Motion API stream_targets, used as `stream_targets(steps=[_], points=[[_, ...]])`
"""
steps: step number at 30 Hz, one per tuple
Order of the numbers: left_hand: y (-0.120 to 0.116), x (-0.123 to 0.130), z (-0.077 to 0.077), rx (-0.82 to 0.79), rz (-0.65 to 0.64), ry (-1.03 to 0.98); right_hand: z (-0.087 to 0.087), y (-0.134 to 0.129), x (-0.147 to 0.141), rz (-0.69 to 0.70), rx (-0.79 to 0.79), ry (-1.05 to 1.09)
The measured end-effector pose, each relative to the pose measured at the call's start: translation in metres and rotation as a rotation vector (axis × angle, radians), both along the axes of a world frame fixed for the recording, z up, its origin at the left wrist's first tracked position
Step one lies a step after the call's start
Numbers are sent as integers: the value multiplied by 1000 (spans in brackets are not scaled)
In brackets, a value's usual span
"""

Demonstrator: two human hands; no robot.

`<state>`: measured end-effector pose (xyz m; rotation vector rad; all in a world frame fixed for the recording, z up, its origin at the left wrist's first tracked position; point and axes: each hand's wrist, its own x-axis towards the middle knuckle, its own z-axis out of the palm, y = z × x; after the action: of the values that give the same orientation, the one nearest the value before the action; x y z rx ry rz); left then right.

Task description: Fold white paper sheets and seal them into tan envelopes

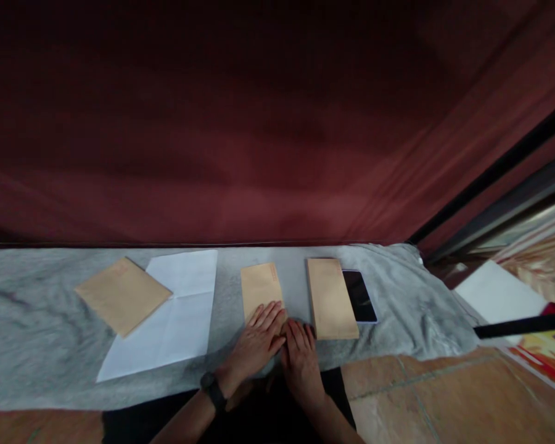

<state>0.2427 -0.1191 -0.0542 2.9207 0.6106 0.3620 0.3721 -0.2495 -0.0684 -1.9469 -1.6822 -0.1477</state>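
Note:
A brown paper envelope (259, 285) lies on the grey cloth in front of me, with small red print near its upper right corner. My left hand (259, 336), a dark watch on its wrist, rests flat across the lower part of this envelope with fingers stretched out. Close beside it, my right hand (300, 357) has its fingers extended at the envelope's lower right edge. The envelope's bottom end is hidden under my hands. To the right sits a stack of brown envelopes (333, 299), partly overlapping a dark-screened phone (361, 296).
On the left, another brown envelope (123, 296) lies tilted over white paper sheets (185, 320). A grey cloth (411, 308) covers the long surface, backed by a dark red panel (268, 209). Tiled floor (444, 394) and a colourful package (546, 351) are at right.

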Motion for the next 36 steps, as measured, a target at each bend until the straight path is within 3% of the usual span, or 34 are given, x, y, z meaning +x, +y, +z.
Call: stream_targets(steps=[7, 18, 22, 27, 32, 36], points=[[-5, -24, 10, 37, -88, 36, 7, 0, -3, 38, 14, 107], [-16, -39, 14, 82, -11, 76, 6, 1, 8, 106, -14, 226], [-27, -31, 15, 67, 7, 64, 11, 25, 17, 134, -29, 193], [-42, -20, 16, 30, 15, 39, 10, 74, 24, 211, -115, 48], [-43, -20, 7, 77, -23, 20, 1, 114, 32, 116, -147, -38], [-41, -23, 2, 101, -63, 12, -1, 131, 37, 66, -156, -54]])
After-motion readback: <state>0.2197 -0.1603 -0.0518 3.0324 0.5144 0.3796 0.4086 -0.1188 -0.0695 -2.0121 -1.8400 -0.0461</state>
